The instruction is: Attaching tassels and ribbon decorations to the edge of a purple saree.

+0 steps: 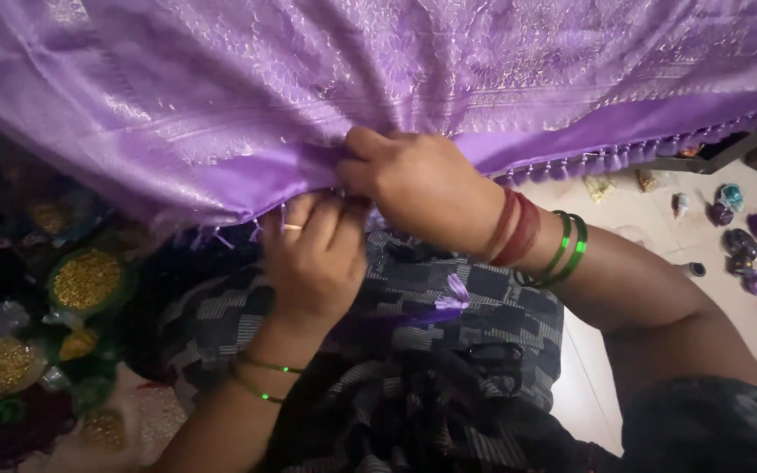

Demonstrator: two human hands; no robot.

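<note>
Nearest my lens: a dark sleeve (711, 429) at lower right, and under the hands a black-and-grey checked cloth (484, 307) spread over the lap.

Work piece: a lilac silk drape with pale woven patterning (326, 79) hangs across the top of my view; its plain violet border (247, 184) runs just above both hands.

Right hand (418, 180): fingers curled shut, pinching the border edge from above; red and green bangles (541, 238) circle the wrist.

Left hand (313, 254): fingers bent closed on the fringe threads just beneath the border, a ring on one finger, thin green bangles (260, 377) at the wrist.

Step, as I judge it: knotting or finishing one tassel at the hem; a row of finished violet tassels (606, 160) already trims the edge to the right.

Next move, my reading: it calls for steady tension on the border and a fine pinch on the threads.

Around: bowls of gold beads (87, 280) at left; small purple and teal thread bundles (746, 254) on the pale floor (650, 228) at right; a loose violet tassel (456, 293) on the lap.

In the way: drooping folds hide the fingertips from me.
</note>
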